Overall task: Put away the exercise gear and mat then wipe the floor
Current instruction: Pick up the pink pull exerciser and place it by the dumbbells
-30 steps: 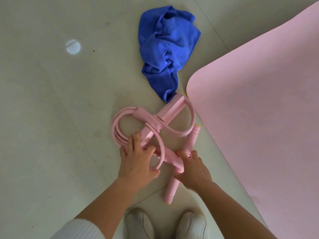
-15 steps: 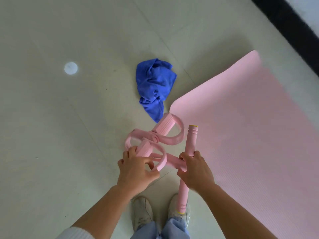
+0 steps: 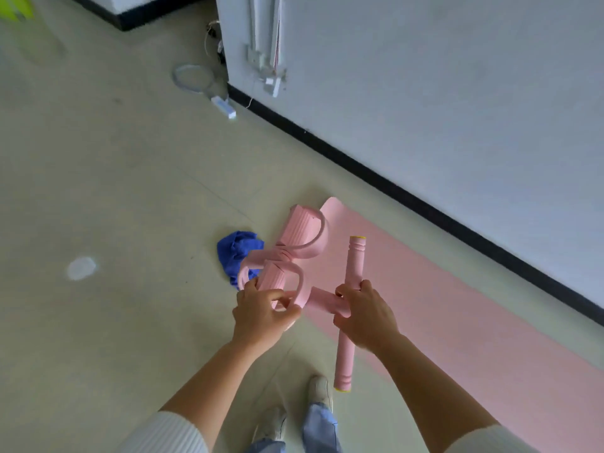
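I hold a pink pedal resistance band (image 3: 295, 243) up off the floor with both hands. My left hand (image 3: 261, 313) grips its looped tubes and one foot pedal. My right hand (image 3: 364, 313) grips the pink foam handle bar (image 3: 354, 259), which stands nearly upright, and the band's middle piece. A pink exercise mat (image 3: 457, 308) lies flat on the floor to the right, along the wall. A crumpled blue cloth (image 3: 237, 253) lies on the floor beyond my left hand, partly hidden by the band.
A grey wall with a black skirting (image 3: 425, 207) runs diagonally on the right. A ring-shaped device with a white handle (image 3: 196, 80) lies near the wall's corner, with cables behind it. A white spot (image 3: 81, 268) marks the floor at left. My shoes (image 3: 294, 410) are below.
Both hands lifted the resistance band and its handle bar off the floor as I stood up. The view rose and now takes in the wall and the far floor.
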Available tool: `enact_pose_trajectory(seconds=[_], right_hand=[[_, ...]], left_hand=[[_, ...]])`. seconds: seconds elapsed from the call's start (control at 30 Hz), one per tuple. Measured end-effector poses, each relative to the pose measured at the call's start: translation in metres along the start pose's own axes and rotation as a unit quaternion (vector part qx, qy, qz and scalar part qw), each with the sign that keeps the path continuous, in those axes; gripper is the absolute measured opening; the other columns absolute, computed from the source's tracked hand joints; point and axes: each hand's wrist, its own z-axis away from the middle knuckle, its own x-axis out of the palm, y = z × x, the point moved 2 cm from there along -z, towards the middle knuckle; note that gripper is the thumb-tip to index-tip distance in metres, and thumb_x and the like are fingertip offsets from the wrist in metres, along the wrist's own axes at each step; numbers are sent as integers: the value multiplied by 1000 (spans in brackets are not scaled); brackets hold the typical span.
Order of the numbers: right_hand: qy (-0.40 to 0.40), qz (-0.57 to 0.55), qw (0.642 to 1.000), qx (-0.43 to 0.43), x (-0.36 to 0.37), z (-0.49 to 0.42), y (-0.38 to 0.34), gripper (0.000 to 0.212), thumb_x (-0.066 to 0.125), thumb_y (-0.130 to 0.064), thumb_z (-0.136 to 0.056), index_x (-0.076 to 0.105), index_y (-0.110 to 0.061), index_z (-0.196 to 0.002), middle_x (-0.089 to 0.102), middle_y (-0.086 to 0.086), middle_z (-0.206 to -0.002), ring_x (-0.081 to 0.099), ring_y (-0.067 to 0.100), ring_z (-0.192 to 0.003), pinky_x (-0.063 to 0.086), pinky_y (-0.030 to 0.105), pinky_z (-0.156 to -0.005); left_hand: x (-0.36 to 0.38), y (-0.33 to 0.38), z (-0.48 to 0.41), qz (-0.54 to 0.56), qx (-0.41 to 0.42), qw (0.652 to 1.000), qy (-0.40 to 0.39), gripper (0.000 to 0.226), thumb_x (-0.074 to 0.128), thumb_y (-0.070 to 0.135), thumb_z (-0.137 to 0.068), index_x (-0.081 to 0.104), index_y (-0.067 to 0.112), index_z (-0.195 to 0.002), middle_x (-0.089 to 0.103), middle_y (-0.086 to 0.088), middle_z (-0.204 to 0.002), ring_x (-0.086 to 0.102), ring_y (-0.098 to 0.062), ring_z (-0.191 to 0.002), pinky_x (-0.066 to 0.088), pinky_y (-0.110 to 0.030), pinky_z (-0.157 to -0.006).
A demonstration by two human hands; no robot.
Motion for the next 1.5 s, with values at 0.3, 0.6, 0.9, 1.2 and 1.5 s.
enact_pose_trajectory(seconds=[0.3, 0.6, 0.9, 1.2, 1.5], right_hand=[[153, -10, 980, 130, -131, 149, 101, 40, 62, -30, -83, 52, -31, -121, 44, 0, -113, 51, 21, -101, 46, 29, -76], [259, -35, 912, 317, -161, 352, 276, 34, 59, -25, -83, 55, -27, -117, 45, 0, -109, 50, 18, -93, 48, 29, -76], [315, -62, 831, 453, -117, 606, 476, 33, 57, -29, -86, 55, -29, -119, 38, -4, -100, 52, 21, -98, 39, 26, -72], [341, -85, 766, 538, -73, 790, 632, 33, 55, -28, -88, 56, -29, -121, 41, -2, -104, 50, 18, -98, 39, 26, -71], [343, -97, 714, 602, -58, 883, 838, 32, 56, -27, -87, 57, -27, -119, 45, 2, -105, 53, 21, -93, 45, 29, -72]], left_hand=[[23, 172, 66, 1, 200, 975, -101, 12, 68, 46, -60, 62, 37, -56, 52, 0, -102, 53, -22, -94, 50, -37, -81], [176, 342, 205, 9, 385, 891, -239, 39, 67, 65, -65, 69, 27, -68, 57, 10, -98, 55, -4, -82, 57, -28, -64], [391, 446, 439, 31, 349, 847, -400, 45, 54, 65, -51, 69, 25, -67, 69, 4, -85, 64, -15, -83, 55, -30, -72], [564, 525, 617, 22, 325, 789, -521, 25, 70, 34, -76, 71, 11, -85, 64, 0, -77, 57, -17, -74, 41, -25, -59], [774, 626, 711, -3, 328, 760, -561, 47, 67, 47, -67, 68, 5, -87, 60, -3, -75, 57, -20, -73, 44, -30, -59]])
